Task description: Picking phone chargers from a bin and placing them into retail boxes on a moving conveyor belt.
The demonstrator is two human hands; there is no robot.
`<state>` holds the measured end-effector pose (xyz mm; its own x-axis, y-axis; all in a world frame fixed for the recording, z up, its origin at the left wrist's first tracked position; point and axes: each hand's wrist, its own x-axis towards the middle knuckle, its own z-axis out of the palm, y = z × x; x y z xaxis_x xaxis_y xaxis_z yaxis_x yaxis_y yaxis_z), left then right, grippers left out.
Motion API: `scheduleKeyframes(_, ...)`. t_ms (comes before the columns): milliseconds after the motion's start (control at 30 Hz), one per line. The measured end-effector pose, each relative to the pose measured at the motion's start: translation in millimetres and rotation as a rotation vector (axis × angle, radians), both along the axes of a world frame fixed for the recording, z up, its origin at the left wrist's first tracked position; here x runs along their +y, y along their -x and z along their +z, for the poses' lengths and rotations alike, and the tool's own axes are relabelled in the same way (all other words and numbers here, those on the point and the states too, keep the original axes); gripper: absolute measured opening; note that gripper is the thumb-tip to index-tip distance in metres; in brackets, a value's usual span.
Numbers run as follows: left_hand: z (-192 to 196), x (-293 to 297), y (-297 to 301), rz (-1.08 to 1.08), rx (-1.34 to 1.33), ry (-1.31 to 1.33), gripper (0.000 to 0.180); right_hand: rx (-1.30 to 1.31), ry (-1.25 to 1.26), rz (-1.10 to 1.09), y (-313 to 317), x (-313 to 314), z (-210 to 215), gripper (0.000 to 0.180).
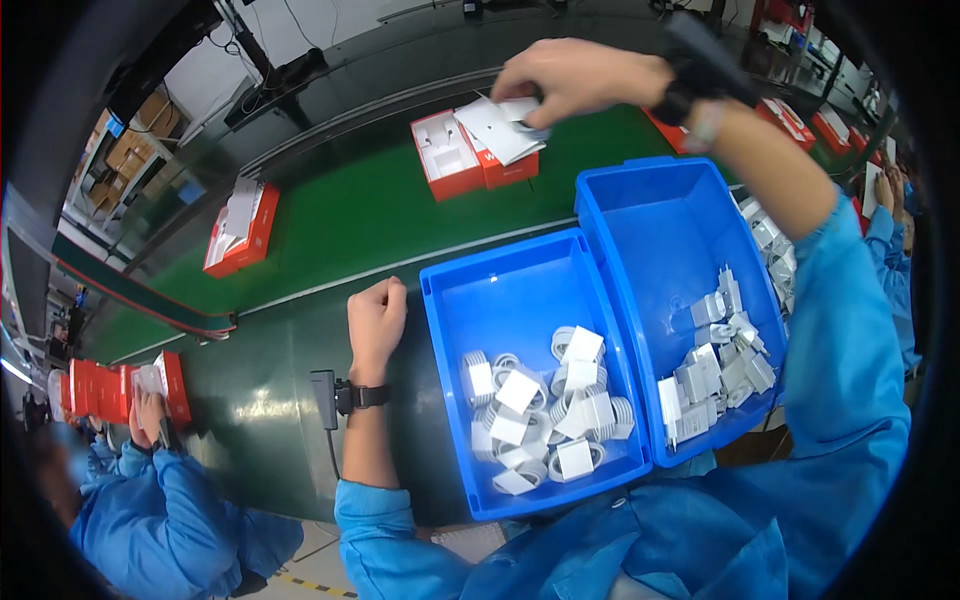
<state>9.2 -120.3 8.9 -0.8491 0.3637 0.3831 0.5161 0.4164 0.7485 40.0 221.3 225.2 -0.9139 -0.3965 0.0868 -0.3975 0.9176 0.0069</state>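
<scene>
My right hand [580,78] reaches over an open red box [455,183] on the green belt. Its fingers are curled round the edge of a white card insert [499,130], which lies tilted on the box's right part. White compartments show in the box's left part. My left hand [377,325] is closed in a fist on the dark work surface, beside a blue bin; nothing sticks out of it. That blue bin [500,270] holds several coiled white cables [575,375] with white paper wraps. The second blue bin [650,215], at the right, holds several white power adapters [715,365].
Another open red box [243,240] stands on the green belt [330,215] at the left. At the lower left a co-worker [165,510] handles red boxes [100,392]. More red boxes [790,122] stand at the far right, near another person's hands [886,190]. A belt rail [130,290] curves at left.
</scene>
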Motion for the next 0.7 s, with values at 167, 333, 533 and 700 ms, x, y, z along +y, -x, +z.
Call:
scheduleKeyframes(167, -31, 15, 12, -0.036, 0.014, 0.124, 0.038, -0.048, 0.084, 0.013, 101, -9, -79, 0.049)
scheduleKeyframes(333, -27, 23, 13, -0.096, -0.15, -0.08, 0.04, -0.095, 0.02, -0.042, 137, -6, -121, 0.049)
scheduleKeyframes(533, -35, 18, 19, -0.079, -0.265, -0.114, 0.043, -0.143, 0.074, 0.005, 152, 0, -142, 0.048)
scheduleKeyframes(700, -31, 21, 19, -0.087, -0.324, -0.173, 0.045, -0.233, 0.062, -0.018, 144, -1, -136, 0.046)
